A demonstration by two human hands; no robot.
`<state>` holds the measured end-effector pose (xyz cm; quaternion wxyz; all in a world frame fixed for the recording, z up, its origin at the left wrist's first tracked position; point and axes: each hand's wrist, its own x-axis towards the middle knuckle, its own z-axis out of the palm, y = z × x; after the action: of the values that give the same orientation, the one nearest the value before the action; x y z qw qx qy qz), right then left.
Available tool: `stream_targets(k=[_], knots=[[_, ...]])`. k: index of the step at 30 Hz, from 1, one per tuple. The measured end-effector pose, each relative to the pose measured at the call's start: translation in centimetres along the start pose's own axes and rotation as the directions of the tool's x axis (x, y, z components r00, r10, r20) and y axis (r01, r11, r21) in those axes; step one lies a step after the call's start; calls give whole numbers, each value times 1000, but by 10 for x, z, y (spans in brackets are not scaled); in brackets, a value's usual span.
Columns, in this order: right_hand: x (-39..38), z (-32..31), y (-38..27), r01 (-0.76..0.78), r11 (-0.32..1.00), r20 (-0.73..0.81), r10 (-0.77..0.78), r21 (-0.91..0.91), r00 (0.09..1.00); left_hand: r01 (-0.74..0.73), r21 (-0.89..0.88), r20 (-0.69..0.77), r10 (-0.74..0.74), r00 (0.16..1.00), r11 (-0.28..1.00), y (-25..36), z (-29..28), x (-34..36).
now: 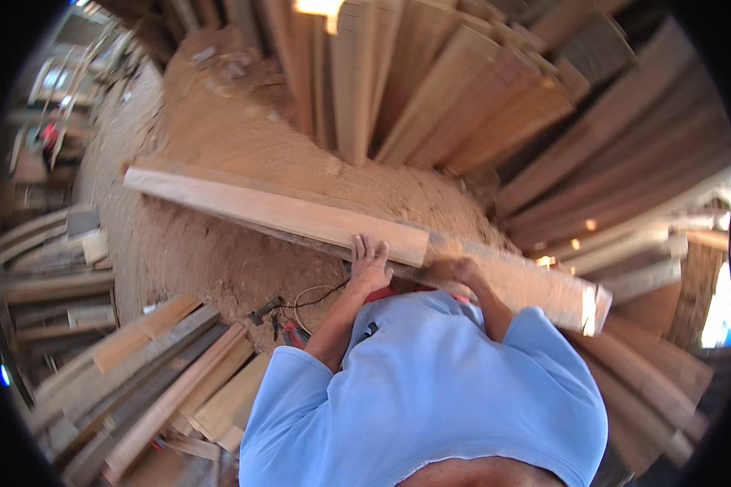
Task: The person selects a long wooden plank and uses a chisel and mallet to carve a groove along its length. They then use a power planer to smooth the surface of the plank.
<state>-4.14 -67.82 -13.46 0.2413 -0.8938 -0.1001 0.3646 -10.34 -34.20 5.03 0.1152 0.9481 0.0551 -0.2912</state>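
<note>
A pale plank lies slantwise across my front on a longer, dusty board, which extends to the right. My left hand rests on the plank's near side, close to its right end, fingers apart and lying on the wood. My right hand is over the board just right of the plank's end; its fingers are blurred, so I cannot tell what, if anything, they hold. Below the plank, a red-and-black tool lies on the ground with a cord beside it.
Tall boards lean in stacks across the back and right. Loose planks lie at the lower left, and more timber is piled at the far left. The dirt ground is strewn with sawdust and scraps.
</note>
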Motion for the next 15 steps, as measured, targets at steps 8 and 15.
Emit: stream_targets(k=[8,15], knots=[[115,-15,76,293,804,129,-266,-517,955,48,-82,-78,-54,996,996,-1,12,14],[67,-147,-208,329,910,138,-303,-252,943,28,-546,-138,-123,983,837,12,36,-3]])
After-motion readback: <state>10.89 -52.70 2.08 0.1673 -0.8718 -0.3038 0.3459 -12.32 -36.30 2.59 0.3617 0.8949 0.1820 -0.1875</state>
